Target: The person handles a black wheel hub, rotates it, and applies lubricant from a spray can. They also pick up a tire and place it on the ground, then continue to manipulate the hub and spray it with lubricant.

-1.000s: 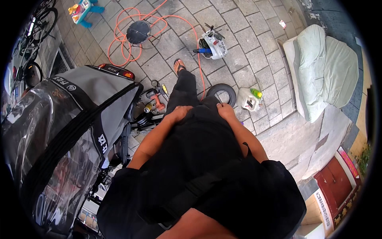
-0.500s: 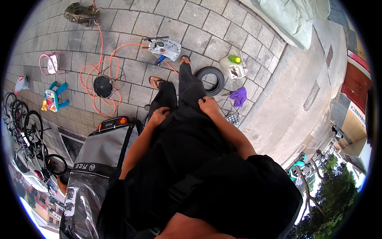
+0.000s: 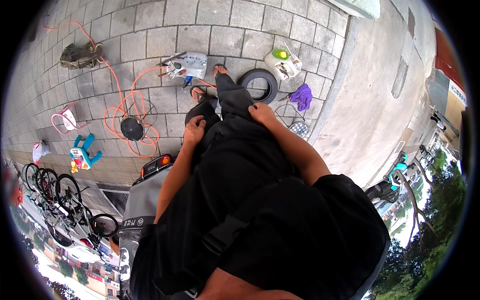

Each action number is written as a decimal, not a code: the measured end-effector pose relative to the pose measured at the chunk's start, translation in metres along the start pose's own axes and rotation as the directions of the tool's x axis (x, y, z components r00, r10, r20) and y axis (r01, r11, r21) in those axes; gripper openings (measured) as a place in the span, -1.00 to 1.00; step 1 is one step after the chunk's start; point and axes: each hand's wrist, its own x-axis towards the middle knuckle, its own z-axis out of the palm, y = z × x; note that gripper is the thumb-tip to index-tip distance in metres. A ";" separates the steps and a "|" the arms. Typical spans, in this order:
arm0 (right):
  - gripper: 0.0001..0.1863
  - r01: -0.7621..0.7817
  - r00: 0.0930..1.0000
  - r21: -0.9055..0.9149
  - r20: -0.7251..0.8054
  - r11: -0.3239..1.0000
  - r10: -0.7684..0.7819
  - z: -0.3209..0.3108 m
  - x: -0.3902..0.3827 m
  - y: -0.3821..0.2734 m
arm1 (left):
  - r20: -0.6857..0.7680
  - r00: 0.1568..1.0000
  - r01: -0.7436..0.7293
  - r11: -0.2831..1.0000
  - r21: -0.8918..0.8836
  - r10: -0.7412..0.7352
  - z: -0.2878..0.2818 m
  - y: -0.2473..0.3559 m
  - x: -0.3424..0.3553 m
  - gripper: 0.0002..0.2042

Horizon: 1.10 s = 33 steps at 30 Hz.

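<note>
I look straight down my own body, dressed in black. My left hand (image 3: 194, 131) rests on my left thigh with the fingers curled loosely, holding nothing. My right hand (image 3: 262, 113) lies flat on my right thigh, fingers spread, also holding nothing. My feet in sandals (image 3: 199, 93) stand on grey paving stones. A small black tyre (image 3: 258, 85) lies on the ground just beyond my right hand.
An orange hose (image 3: 125, 107) coils around a round black stand (image 3: 132, 128). A white tool case (image 3: 188, 64), a white jug with green cap (image 3: 281, 61) and a purple cloth (image 3: 301, 96) lie ahead. A grey scooter (image 3: 145, 200) stands at my left, bicycles (image 3: 60, 195) farther left.
The view has swung round and tilted, so the ground items have shifted toward the upper left. Both hands stay on my thighs.
</note>
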 end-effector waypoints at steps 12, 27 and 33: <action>-0.45 0.020 0.952 0.328 -0.296 0.944 0.082 0.055 -0.064 0.012 | 0.109 0.994 0.013 0.990 0.139 -0.029 -0.060 -0.040 0.037 -0.63; -0.39 -0.357 0.814 0.524 -0.232 0.774 0.532 0.117 -0.156 0.156 | 0.157 0.954 0.235 0.962 0.137 -0.255 -0.071 -0.092 0.026 -0.74; -0.35 -0.347 0.893 0.447 -0.110 0.825 0.436 0.172 -0.154 0.236 | 0.192 0.977 0.046 0.976 0.212 -0.088 0.027 -0.051 0.021 -0.72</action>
